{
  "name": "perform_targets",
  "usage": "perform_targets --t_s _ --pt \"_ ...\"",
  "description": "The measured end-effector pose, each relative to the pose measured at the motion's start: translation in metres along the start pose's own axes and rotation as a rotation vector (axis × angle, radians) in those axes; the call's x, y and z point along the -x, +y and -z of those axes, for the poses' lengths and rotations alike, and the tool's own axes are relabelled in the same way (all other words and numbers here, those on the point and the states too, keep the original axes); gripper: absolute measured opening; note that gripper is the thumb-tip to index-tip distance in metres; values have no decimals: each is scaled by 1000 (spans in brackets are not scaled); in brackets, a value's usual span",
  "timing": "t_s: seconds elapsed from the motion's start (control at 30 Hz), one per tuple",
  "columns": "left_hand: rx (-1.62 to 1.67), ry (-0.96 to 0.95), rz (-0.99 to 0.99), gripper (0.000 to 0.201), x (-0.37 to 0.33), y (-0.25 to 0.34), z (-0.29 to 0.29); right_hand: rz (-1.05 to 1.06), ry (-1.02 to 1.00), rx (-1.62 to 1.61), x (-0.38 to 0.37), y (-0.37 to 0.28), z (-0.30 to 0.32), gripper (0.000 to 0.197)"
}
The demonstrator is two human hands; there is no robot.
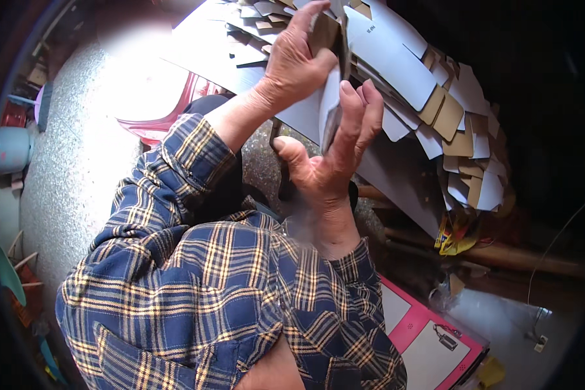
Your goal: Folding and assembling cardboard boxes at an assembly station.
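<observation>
My left hand (292, 68) is closed on a folded cardboard piece, its thumb against the near side and its fingers reaching up along it. The cardboard piece (330, 107) is white outside with a brown inner face, and stands nearly edge-on to me. Just below and to the right, my right hand (335, 146) is open, with thumb and fingers spread apart. The lower end of the piece comes down by its palm; whether they touch I cannot tell. Beyond both hands lies a large heap of flat white and brown cardboard pieces (396, 55), overlapping on a table.
The table's pale top (396, 175) shows below the heap. A yellow and red packet (455, 234) is under the heap's right end. A pink-framed board (429, 338) lies at lower right, near a clear plastic bag (494, 315). A red stool (169, 117) and blue container (11, 149) stand left.
</observation>
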State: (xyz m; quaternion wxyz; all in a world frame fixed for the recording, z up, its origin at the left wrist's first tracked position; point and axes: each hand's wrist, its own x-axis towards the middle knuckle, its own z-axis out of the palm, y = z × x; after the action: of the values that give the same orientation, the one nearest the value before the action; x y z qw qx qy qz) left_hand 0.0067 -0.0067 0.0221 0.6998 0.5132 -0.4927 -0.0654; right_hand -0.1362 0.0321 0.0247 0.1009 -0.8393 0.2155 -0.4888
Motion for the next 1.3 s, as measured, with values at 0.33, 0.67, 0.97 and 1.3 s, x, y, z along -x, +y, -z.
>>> perform_targets --t_s 0.33,0.67,0.97,1.3 --pt "215 -165 -15 66 -2 -8 0 -11 -40 119 -18 18 52 71" --pt "467 -519 134 69 -4 -3 7 -90 62 272 -20 29 73 47" --pt "560 -598 114 72 0 -5 15 -143 98 269 0 23 76 40" --pt "149 -638 722 49 24 -31 -8 -180 188 187 10 22 83 31"
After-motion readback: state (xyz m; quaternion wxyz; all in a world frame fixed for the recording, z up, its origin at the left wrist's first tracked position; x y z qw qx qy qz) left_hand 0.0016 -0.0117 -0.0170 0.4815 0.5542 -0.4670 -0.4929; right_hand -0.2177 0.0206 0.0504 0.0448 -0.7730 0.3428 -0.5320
